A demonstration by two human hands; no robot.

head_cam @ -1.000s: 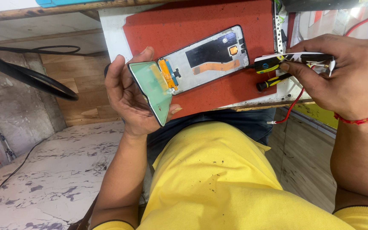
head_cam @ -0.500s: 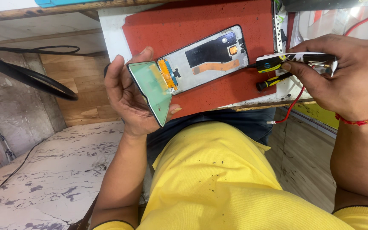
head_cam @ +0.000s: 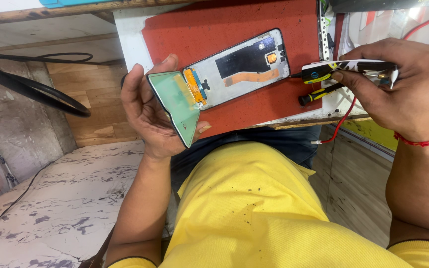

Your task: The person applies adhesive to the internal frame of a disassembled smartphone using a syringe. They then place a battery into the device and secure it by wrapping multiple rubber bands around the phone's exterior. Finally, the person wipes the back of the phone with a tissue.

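My left hand [head_cam: 147, 111] holds a detached phone screen panel [head_cam: 177, 101] with a green back, tilted up beside the opened phone frame [head_cam: 242, 67]. An orange flex cable [head_cam: 194, 84] still joins the panel to the frame. That frame lies on a red work mat [head_cam: 234, 25], showing a black patch and an orange ribbon inside. My right hand [head_cam: 403, 84] grips a white and black hand tool [head_cam: 343, 69], its dark tip pointing at the frame's right end. A small black and yellow screwdriver [head_cam: 319, 93] lies on the mat just under that tool.
A red wire [head_cam: 341, 121] hangs off the bench edge at the right. Black cables [head_cam: 35, 89] loop at the left over a wooden wall. My yellow shirt [head_cam: 274, 218] fills the bottom. A marbled grey floor [head_cam: 50, 208] lies at lower left.
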